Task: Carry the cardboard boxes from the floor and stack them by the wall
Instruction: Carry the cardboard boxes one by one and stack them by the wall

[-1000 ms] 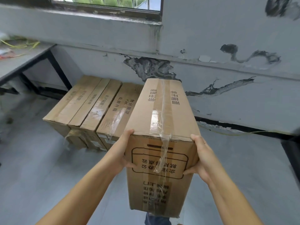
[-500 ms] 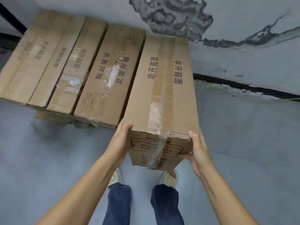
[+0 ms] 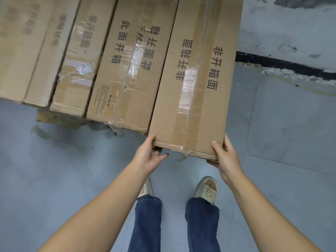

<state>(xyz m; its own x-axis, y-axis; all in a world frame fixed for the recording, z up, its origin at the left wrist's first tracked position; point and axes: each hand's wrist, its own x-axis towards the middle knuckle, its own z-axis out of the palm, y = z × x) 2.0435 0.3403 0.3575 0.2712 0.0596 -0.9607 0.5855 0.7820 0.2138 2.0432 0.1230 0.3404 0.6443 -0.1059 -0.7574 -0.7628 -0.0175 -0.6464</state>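
Both hands, left hand (image 3: pixel 148 157) and right hand (image 3: pixel 226 157), grip near end of carried box (image 3: pixel 196 79); long axis points away toward wall (image 3: pixel 291 24), flush beside row of boxes (image 3: pixel 127 60).

- The long brown cardboard box (image 3: pixel 196 75) lies flat, taped down its top seam, printed with black characters, held at both near corners.
- It sits against the row of similar boxes (image 3: pixel 91 57) along the wall (image 3: pixel 291 24).
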